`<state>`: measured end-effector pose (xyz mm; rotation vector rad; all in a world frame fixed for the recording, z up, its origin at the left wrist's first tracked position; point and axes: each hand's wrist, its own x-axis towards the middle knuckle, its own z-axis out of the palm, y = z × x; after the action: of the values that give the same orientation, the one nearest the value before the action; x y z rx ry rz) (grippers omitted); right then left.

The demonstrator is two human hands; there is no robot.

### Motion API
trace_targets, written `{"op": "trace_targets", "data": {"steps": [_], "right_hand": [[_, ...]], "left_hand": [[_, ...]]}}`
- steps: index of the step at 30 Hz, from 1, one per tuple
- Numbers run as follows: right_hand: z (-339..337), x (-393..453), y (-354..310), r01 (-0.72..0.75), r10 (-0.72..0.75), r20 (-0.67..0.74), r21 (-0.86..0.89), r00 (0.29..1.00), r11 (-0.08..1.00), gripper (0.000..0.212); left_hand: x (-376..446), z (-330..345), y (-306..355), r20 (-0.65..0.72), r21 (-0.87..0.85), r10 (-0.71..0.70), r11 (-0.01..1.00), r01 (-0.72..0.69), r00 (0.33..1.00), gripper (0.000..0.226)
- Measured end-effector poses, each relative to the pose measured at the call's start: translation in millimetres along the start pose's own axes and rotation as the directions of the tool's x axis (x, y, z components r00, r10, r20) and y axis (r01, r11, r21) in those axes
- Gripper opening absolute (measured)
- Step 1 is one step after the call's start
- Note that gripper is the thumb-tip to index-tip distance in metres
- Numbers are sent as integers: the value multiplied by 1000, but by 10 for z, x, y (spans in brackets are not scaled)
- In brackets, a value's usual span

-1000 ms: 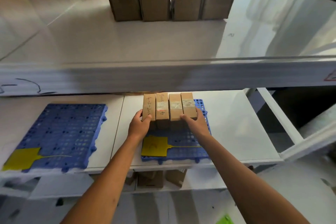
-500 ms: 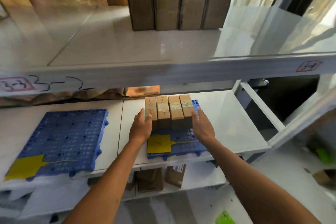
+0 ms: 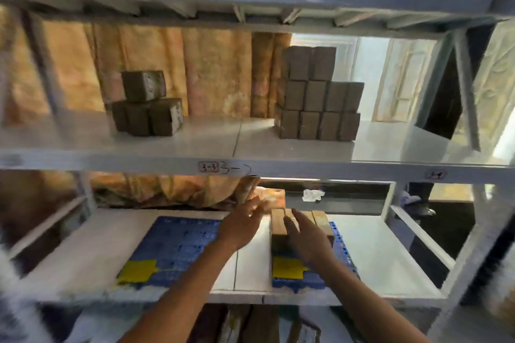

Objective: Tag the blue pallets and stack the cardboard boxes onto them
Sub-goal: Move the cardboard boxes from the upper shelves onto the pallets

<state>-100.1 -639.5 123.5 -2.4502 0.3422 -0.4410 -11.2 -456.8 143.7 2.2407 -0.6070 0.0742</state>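
Note:
Two blue pallets lie on the lower shelf, each with a yellow tag at its front. The left pallet (image 3: 172, 248) carries only its tag (image 3: 137, 271). The right pallet (image 3: 342, 253) has a tag (image 3: 288, 267) and a row of cardboard boxes (image 3: 278, 224) standing at its back. My left hand (image 3: 241, 227) hovers open above the gap between the pallets, off the boxes. My right hand (image 3: 306, 239) is open in front of the row and covers part of it; contact is unclear in the blur.
The shelf above holds a small pile of brown boxes (image 3: 146, 108) at the left and a taller stack (image 3: 317, 97) at the right. A grey shelf beam (image 3: 278, 168) crosses just above my hands. More cartons sit under the lower shelf (image 3: 250, 323).
The view has tilted up, showing the upper shelf and its stacks. Both hands have come off the sides of the box row; the left has lifted and drifted left.

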Motion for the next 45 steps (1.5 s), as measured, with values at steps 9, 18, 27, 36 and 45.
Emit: {"op": "trace_targets", "data": {"steps": [9,18,27,36,45], "right_hand": [[336,-689,-2056,439,-419,-135,212,898,873,50],[723,127,-3475,477,-408,-265,298,873,827,53],[1286,1636,-4326,297,-382,-353,-272,854,915,104],[1480,2196,-4258,223,-368,-396,-366,841,904,91],[1374,2331,-4628,181,-250,-493,-183,833,966,92]], "left_hand": [[-916,-1573,-41,-258,-63,69,994,-88,964,54],[-406,-2982,-690,-449,-141,102,973,-183,888,69],[1273,-3968,-1627,-339,-446,-86,892,-79,937,58],[1860,-3857,-1973,-182,-485,-10,871,-81,983,59],[1674,-3866,-1893,-156,-427,112,888,-169,981,43]]}}
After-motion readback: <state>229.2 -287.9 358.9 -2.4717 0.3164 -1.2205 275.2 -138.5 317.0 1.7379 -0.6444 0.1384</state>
